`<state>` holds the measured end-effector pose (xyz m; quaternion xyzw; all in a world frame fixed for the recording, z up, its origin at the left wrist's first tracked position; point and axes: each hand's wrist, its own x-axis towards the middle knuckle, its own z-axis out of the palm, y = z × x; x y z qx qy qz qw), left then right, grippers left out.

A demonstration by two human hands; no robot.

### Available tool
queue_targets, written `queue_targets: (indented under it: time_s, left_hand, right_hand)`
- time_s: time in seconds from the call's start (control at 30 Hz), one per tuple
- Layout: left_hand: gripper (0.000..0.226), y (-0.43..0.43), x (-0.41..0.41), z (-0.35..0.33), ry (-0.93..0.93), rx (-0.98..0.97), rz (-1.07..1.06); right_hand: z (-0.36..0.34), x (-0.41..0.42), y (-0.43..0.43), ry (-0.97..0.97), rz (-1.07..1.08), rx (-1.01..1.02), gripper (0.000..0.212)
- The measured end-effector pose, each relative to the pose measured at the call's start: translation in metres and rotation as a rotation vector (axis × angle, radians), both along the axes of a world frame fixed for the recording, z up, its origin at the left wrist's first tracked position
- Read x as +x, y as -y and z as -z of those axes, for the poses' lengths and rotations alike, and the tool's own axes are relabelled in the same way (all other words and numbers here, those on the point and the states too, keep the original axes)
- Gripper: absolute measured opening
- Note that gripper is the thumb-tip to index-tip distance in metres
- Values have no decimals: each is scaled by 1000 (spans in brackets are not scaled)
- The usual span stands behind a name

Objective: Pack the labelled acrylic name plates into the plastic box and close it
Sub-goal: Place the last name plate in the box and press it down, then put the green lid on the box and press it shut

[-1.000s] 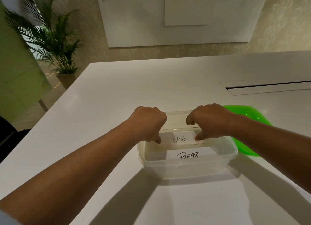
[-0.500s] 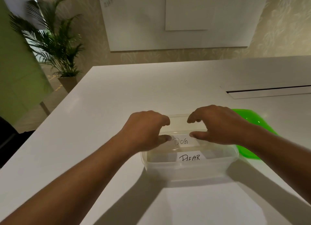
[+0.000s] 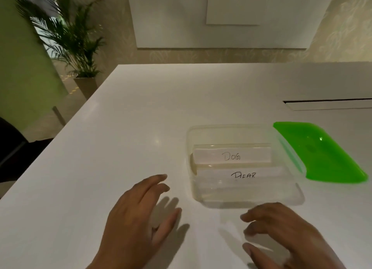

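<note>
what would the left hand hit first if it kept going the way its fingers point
Most likely the left end wall of the plastic box. The left hand aims forward and right at it, with only table between. Height is unclear, so it might pass over the rim.

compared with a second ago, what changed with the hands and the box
Both hands let go of the DOG plate and drew back toward the person; the left hand and right hand are now empty over the table, nearer than the plastic box. Unchanged: DOG plate in the box behind the DEAR plate, green lid lying off at its right.
</note>
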<state>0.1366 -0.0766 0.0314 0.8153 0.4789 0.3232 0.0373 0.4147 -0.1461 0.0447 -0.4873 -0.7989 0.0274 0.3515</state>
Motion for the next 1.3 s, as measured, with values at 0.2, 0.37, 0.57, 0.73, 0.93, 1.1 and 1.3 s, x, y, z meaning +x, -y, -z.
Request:
queue_targets:
  time_s: [0.2,0.37,0.57,0.73,0.93,1.1,1.3]
  left_hand:
    - [76,-12,-28,28,-261,-272,-5]
    - [79,-12,-33,39,-257,-367,36]
    - [79,-14,-33,48,-272,-341,47]
    - [80,-17,-36,48,-254,-349,75]
    - [93,-18,-31,42,-308,-388,91]
    - [119,-21,-13,37,-113,-478,95]
    - [83,-14,26,29,264,-519,26]
  right_hand:
    - [31,-2,8,91,223,-193,30]
    - [53,-13,11,183,356,-311,50]
    - [54,-16,13,340,359,-391,58]
    - [54,-21,13,341,369,-417,59]
    - [51,-20,11,218,386,-396,54]
    - [30,-16,16,-388,456,-274,26]
    - [12,34,3,-908,723,-55,20]
